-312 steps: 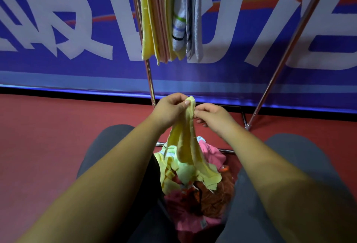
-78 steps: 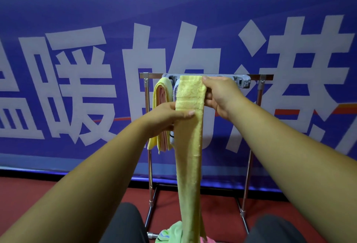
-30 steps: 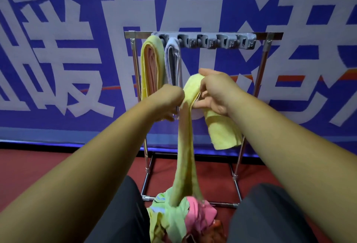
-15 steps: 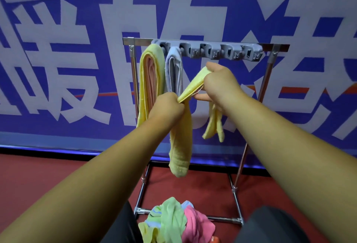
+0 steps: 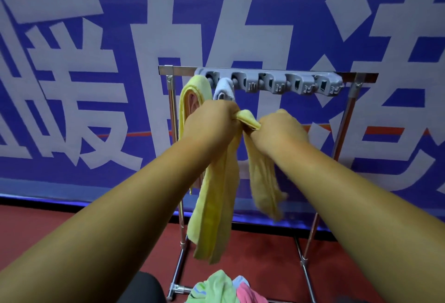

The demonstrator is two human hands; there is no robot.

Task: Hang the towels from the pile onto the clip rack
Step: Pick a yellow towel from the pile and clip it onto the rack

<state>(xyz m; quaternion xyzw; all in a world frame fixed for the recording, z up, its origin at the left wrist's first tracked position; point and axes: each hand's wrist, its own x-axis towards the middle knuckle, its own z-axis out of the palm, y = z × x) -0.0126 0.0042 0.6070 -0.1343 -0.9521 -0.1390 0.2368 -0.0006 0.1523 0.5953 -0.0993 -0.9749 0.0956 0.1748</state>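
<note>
1. Hands: left hand (image 5: 212, 122) and right hand (image 5: 280, 131) are raised side by side in front of the clip rack (image 5: 269, 83), below its clips.
2. Grip, left: fingers closed tight on the yellow towel (image 5: 216, 196) near its fold.
3. Grip, right: fingers closed on the same towel, just right of the left hand; a short taut stretch of cloth bridges the 2 fists.
4. Yellow towel: it drapes down in 2 tails, a longer one under the left hand and a shorter, motion-blurred one under the right. Neither tail reaches the floor (image 5: 260, 249).
5. Rack: a grey clip bar sits on a metal frame with 2 upright legs. A yellow-and-pink towel (image 5: 192, 95) hangs at the left end; a pale grey towel (image 5: 224, 89) hangs just beside it. The other clips to the right hold nothing.
6. Pile (image 5: 224, 288): green, pink and pale blue cloth lies at the foot of the rack, at the lower frame edge.
7. Background: blue banner (image 5: 72, 85) with large white characters; red floor.
</note>
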